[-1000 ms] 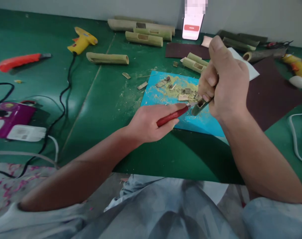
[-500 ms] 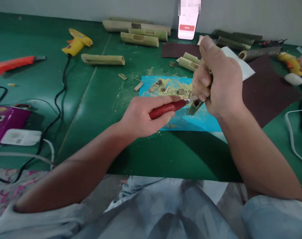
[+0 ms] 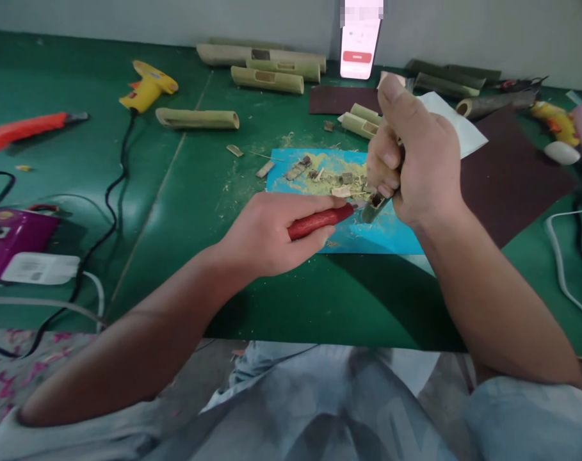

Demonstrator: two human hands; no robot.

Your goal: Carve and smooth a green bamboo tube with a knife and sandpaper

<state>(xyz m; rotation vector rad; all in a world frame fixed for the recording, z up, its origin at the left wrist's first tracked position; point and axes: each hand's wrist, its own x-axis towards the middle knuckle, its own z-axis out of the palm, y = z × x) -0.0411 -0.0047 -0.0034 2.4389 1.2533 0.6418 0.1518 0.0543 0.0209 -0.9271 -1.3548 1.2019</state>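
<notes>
My left hand (image 3: 266, 234) is closed around a red-handled carving knife (image 3: 318, 221). Its short blade points right into the open lower end of a green bamboo piece (image 3: 376, 206). My right hand (image 3: 413, 160) grips that bamboo piece in a fist, thumb up, holding it tilted above a blue cutting mat (image 3: 391, 234). Pale shavings and small offcuts (image 3: 326, 177) lie on the mat's far part. Most of the bamboo piece is hidden inside my right fist.
Several cut bamboo tubes (image 3: 266, 78) lie at the back, one more (image 3: 197, 118) to the left. A yellow glue gun (image 3: 146, 86), an orange utility knife (image 3: 24, 128), a purple box (image 3: 9, 234), cables, a lit phone (image 3: 358, 48) and dark sandpaper sheets (image 3: 521, 169) surround the mat.
Both hands have shifted slightly left and up in view with the knife and bamboo. The knife tip stays at the bamboo's open end; the grips are unchanged.
</notes>
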